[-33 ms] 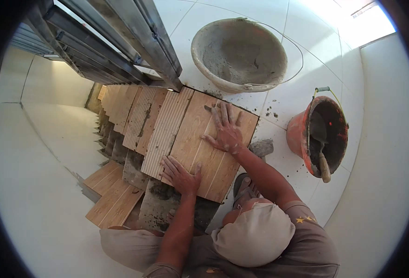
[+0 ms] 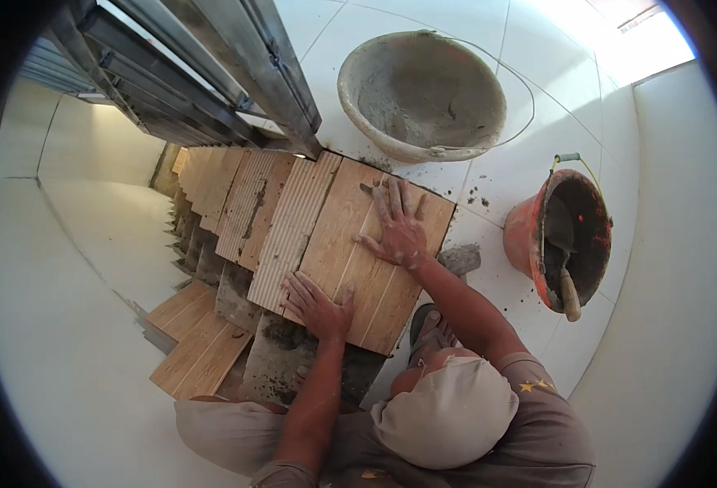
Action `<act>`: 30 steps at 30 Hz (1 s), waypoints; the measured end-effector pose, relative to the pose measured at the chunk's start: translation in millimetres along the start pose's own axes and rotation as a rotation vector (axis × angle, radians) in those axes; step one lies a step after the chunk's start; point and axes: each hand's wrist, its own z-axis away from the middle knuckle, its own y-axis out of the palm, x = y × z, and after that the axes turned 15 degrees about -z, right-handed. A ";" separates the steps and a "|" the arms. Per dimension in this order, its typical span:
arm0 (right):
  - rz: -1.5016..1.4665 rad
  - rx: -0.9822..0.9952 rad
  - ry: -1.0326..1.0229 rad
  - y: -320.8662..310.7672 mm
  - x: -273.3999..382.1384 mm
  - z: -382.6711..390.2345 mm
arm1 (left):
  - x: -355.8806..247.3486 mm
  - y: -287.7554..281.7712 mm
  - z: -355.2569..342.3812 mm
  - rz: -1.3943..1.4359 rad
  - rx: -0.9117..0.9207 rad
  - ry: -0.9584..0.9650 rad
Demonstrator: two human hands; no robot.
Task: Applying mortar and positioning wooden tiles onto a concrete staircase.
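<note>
Wood-look tile covers the top of a stair landing, with a ribbed strip along its edge beside the steps. My left hand lies flat near the tile's near edge, its fingertips reaching the ribbed strip. Farther off and to the right, my right hand presses on the tile with fingers spread and thumb out to the left. Neither hand holds anything. A small dark mark or hole shows just left of the right fingertips.
A mortar-smeared basin with a wire handle stands beyond the tile. Right of it, an orange bucket holds a trowel. A grey lump lies nearby. Metal framework rises at upper left; loose tiles rest lower left.
</note>
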 end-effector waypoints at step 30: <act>0.057 0.017 -0.011 -3.4 5.7 -6.4 | -10.0 -11.3 1.6 0.078 0.033 -0.091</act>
